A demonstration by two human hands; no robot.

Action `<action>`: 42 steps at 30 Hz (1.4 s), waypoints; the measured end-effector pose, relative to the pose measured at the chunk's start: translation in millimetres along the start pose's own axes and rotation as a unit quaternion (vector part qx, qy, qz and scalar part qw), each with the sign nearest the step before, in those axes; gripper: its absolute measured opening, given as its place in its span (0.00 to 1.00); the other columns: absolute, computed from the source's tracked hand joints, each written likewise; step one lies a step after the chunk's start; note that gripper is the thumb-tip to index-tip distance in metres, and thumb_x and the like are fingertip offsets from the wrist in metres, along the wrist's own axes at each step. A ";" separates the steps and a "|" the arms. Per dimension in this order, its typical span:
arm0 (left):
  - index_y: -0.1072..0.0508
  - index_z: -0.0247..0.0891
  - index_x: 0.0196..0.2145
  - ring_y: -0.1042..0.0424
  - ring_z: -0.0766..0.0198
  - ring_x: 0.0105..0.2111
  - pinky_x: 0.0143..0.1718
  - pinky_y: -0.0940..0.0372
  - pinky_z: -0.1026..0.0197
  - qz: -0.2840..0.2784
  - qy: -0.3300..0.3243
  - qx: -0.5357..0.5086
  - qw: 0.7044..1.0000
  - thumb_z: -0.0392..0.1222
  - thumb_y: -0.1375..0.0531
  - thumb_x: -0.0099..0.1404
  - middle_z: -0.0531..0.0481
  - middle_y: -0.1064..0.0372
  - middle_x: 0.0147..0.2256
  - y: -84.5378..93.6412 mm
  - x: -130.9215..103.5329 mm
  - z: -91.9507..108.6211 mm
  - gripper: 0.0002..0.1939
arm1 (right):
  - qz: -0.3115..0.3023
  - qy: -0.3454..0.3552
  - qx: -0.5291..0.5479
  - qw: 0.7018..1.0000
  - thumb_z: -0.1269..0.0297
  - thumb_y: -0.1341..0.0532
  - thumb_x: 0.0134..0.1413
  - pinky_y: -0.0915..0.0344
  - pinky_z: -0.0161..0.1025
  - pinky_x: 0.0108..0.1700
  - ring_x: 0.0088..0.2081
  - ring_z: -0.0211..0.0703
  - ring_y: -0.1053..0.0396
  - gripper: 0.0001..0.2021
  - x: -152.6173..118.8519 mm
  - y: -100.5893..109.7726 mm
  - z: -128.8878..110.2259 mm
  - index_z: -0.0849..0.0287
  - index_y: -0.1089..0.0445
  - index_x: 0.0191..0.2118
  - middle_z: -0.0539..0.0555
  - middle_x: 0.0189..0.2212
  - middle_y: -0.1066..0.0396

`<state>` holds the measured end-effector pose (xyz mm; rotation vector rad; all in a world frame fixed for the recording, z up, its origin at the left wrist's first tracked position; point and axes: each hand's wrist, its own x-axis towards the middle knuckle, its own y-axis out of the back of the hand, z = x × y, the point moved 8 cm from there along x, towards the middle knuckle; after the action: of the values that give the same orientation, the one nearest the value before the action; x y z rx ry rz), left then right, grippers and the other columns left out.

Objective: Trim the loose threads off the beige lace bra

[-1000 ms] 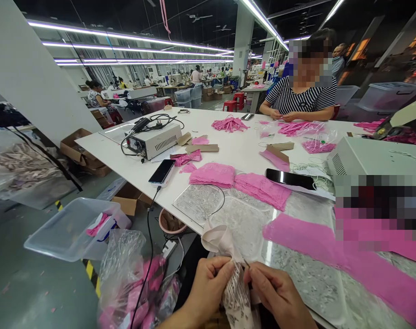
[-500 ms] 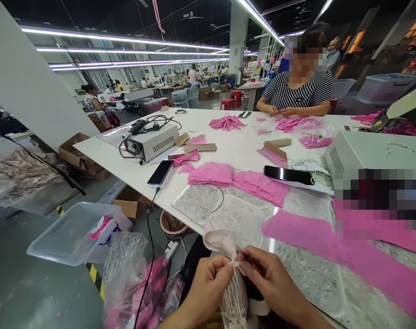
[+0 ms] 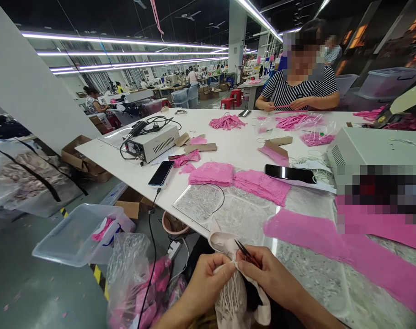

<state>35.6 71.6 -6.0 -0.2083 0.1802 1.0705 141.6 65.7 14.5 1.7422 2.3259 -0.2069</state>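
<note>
A cream fabric bundle (image 3: pixel 230 297) with thin cords hangs in front of me at the table's near edge, its looped top resting against the edge. My left hand (image 3: pixel 208 279) pinches its narrow neck between thumb and index finger. On the other side of the neck, my right hand (image 3: pixel 266 268) pinches the same fabric, thumb and fingertips almost touching the left ones. Small dark-tipped scissors (image 3: pixel 244 251) are tucked in the right hand, their points sticking out up and to the left. A cream strap (image 3: pixel 264 304) dangles below the right hand.
On the white table (image 3: pixel 242 151) lie pink fabric stacks (image 3: pixel 210 173), a long pink sheet (image 3: pixel 307 228), a phone on a power bank (image 3: pixel 161 174), another phone (image 3: pixel 290 173) and a grey control box (image 3: pixel 156 142). A person (image 3: pixel 299 93) sits opposite. A clear bin (image 3: pixel 81 233) stands at left.
The scissors' tips now show more clearly above my right hand, and the cream strap hangs further out below it. Opposite, the person's hands have moved apart along a pink strip.
</note>
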 end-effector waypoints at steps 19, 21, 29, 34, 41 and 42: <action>0.25 0.30 0.23 0.48 0.69 0.22 0.25 0.51 0.65 -0.009 0.012 -0.160 0.987 0.56 0.35 0.51 0.52 0.45 0.19 -4.9 -2.6 -24.2 0.22 | -0.001 0.050 -0.075 0.996 0.50 0.44 0.55 0.51 0.34 0.27 0.25 0.34 0.51 0.18 -7.1 4.6 5.2 0.60 0.40 0.24 0.45 0.21 0.49; 0.24 0.30 0.24 0.47 0.68 0.23 0.26 0.51 0.65 -0.009 -0.011 -0.124 0.992 0.56 0.36 0.54 0.52 0.44 0.20 -4.2 -2.5 -19.8 0.22 | 0.013 0.054 -0.075 0.996 0.51 0.43 0.55 0.50 0.34 0.27 0.25 0.34 0.51 0.18 -7.6 6.9 7.6 0.60 0.38 0.25 0.45 0.21 0.48; 0.24 0.31 0.27 0.44 0.66 0.26 0.30 0.48 0.63 0.008 -0.035 -0.076 0.996 0.55 0.39 0.58 0.51 0.41 0.24 -1.5 -4.7 -14.9 0.20 | 0.052 0.053 -0.115 0.991 0.52 0.41 0.53 0.49 0.34 0.27 0.25 0.35 0.48 0.16 -10.6 13.5 1.8 0.61 0.33 0.25 0.46 0.20 0.43; 0.25 0.31 0.25 0.45 0.67 0.25 0.29 0.50 0.64 0.004 -0.062 -0.007 0.998 0.55 0.40 0.59 0.52 0.43 0.23 -1.5 -5.5 -6.4 0.21 | 0.044 0.046 -0.096 0.993 0.52 0.42 0.53 0.48 0.34 0.28 0.26 0.36 0.47 0.17 -8.8 11.5 1.0 0.61 0.34 0.25 0.46 0.21 0.43; 0.24 0.31 0.26 0.44 0.66 0.27 0.30 0.49 0.64 0.015 -0.087 0.001 0.996 0.53 0.41 0.61 0.51 0.44 0.23 0.3 -3.7 -2.5 0.20 | 0.107 0.074 -0.118 0.984 0.50 0.45 0.56 0.36 0.34 0.32 0.30 0.40 0.36 0.18 -18.1 26.3 -5.4 0.60 0.29 0.37 0.51 0.28 0.33; 0.24 0.31 0.26 0.44 0.66 0.27 0.30 0.49 0.63 0.019 -0.088 0.000 0.996 0.53 0.41 0.61 0.51 0.43 0.24 0.5 -3.4 -3.2 0.20 | 0.136 0.081 -0.102 0.982 0.49 0.46 0.57 0.34 0.35 0.34 0.33 0.41 0.34 0.19 -23.7 30.5 -7.6 0.60 0.29 0.41 0.53 0.30 0.31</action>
<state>33.5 68.0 -8.3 -0.1102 0.0263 1.1215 176.4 54.3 28.9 2.0052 2.0902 0.2207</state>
